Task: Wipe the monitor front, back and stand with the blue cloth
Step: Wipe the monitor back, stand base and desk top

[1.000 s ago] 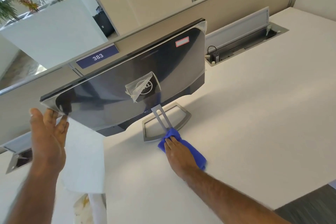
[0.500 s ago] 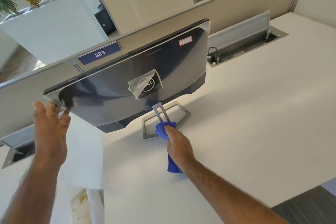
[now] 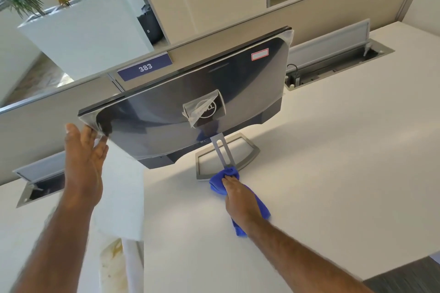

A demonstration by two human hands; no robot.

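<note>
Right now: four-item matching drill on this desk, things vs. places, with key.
Things
1. left hand
2. cloth
3. sticker
4. sign

Places
A. at the foot of the stand, under the right hand
B. on the partition behind the monitor
C. against the monitor's near corner
D. on the monitor's back, near a top corner

Pairs: 1-C, 2-A, 3-D, 4-B

A blue sign (image 3: 144,67) reads 383; the monitor (image 3: 181,102) back shows DELL.
</note>
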